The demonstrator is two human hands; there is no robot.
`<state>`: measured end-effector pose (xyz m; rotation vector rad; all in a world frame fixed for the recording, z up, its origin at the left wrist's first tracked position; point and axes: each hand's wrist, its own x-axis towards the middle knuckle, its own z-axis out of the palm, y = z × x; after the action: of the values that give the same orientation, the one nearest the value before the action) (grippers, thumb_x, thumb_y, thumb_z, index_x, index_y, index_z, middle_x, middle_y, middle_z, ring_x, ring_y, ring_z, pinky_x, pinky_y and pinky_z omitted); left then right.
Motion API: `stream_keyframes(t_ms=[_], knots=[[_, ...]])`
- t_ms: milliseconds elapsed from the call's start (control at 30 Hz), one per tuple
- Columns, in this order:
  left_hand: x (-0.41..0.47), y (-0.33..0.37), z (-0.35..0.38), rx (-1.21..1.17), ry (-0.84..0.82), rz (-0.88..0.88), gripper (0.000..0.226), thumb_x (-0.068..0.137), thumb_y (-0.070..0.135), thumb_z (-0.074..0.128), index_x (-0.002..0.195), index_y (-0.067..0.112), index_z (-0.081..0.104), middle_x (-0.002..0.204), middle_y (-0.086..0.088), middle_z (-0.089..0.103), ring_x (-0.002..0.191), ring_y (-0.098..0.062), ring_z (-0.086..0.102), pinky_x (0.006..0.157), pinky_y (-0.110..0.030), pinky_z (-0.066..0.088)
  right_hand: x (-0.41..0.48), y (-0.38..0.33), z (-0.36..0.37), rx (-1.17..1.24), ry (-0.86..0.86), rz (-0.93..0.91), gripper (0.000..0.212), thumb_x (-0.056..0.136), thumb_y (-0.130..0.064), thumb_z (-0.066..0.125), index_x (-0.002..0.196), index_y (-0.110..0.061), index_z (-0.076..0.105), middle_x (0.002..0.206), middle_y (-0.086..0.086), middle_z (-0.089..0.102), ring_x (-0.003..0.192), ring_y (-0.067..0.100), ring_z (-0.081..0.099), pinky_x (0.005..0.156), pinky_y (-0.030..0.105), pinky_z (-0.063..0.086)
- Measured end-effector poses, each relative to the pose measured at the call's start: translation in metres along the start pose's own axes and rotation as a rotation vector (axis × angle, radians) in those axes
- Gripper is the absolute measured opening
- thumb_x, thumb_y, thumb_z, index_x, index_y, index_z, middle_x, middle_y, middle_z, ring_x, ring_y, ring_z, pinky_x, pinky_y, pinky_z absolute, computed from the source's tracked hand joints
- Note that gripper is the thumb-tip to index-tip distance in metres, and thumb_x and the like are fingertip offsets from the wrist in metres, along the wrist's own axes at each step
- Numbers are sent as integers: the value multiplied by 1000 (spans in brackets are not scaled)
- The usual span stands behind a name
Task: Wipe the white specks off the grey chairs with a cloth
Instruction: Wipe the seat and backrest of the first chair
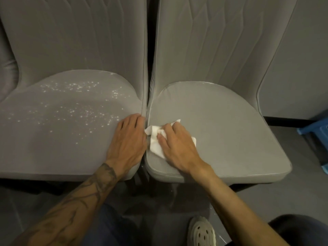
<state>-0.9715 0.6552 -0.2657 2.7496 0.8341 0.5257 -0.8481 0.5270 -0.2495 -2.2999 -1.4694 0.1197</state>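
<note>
Two grey upholstered chairs stand side by side. The left chair's seat carries many white specks across its back and middle. The right chair's seat looks plain grey, with a faint white trace at its back rim. My right hand lies flat on a crumpled white cloth, pressing it onto the right seat's left edge. My left hand rests palm down, fingers spread, on the left seat's right edge, just beside the cloth, holding nothing.
A narrow dark gap runs between the chairs. A blue plastic stool stands at the far right on the dark floor. My shoe and knees are at the bottom of the view.
</note>
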Motion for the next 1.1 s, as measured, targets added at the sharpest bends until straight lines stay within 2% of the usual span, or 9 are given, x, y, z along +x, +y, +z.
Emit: stream_keyframes(t_ms=[100, 167, 333, 400, 500, 733, 867, 967, 1100], knots=[[-3, -1, 0, 15, -35, 5, 43, 98, 20, 41, 130, -4, 58, 130, -26, 61, 121, -43, 60, 110, -54, 45, -42, -9, 4, 2, -22, -81, 29, 104, -46, 28, 111, -26, 47, 106, -2, 47, 89, 15, 47, 84, 37, 46], [-2, 0, -1, 15, -69, -14, 45, 100, 20, 40, 134, -4, 56, 136, -26, 59, 127, -42, 57, 114, -52, 41, -38, -7, 2, -4, -17, -43, 29, 104, -45, 30, 112, -24, 48, 106, -1, 48, 89, 16, 47, 85, 38, 46], [2, -1, 1, 11, -43, -15, 27, 104, 17, 49, 125, 4, 59, 128, -18, 61, 116, -34, 59, 103, -45, 43, 7, -16, 3, -71, 38, 116, 32, 105, -39, 33, 116, -15, 52, 110, 9, 50, 97, 25, 49, 89, 42, 42], [0, -3, 2, 14, -39, -2, 27, 103, 14, 53, 126, 2, 58, 129, -20, 61, 118, -37, 58, 105, -47, 43, -14, -21, 10, -64, 82, 90, 31, 105, -41, 32, 114, -19, 51, 108, 6, 50, 92, 20, 48, 85, 38, 44], [-2, -3, 3, 4, -42, -26, 28, 105, 15, 42, 126, 2, 57, 128, -20, 59, 117, -36, 57, 106, -48, 42, -61, -27, 19, -56, 113, 85, 27, 104, -45, 29, 112, -27, 47, 106, -1, 49, 86, 12, 45, 82, 31, 46], [-2, 2, -4, 1, -133, -71, 38, 109, 19, 44, 141, 0, 52, 146, -22, 52, 137, -36, 49, 120, -47, 33, -31, -39, 12, -57, 117, 222, 29, 105, -39, 33, 110, -18, 53, 106, 5, 51, 91, 20, 47, 85, 38, 43], [-1, 5, -6, 19, -60, -45, 28, 106, 18, 42, 127, 5, 56, 131, -17, 58, 121, -33, 55, 109, -47, 41, -71, -30, 10, -42, 186, 189, 27, 104, -43, 33, 105, -22, 50, 100, 0, 48, 86, 18, 45, 80, 35, 40], [0, 6, -4, 10, -24, -64, 21, 105, 18, 44, 117, 7, 57, 120, -14, 59, 109, -29, 55, 100, -43, 41, -63, -19, 11, -93, 230, 265, 27, 103, -44, 34, 104, -22, 50, 100, 2, 50, 88, 22, 46, 78, 38, 41], [-13, 13, -15, 48, -43, -74, 35, 107, 25, 35, 125, 5, 57, 130, -17, 58, 121, -33, 54, 109, -45, 38, -57, -38, 17, -157, 187, 220, 31, 103, -47, 31, 106, -23, 49, 104, 3, 50, 90, 21, 45, 79, 38, 42]])
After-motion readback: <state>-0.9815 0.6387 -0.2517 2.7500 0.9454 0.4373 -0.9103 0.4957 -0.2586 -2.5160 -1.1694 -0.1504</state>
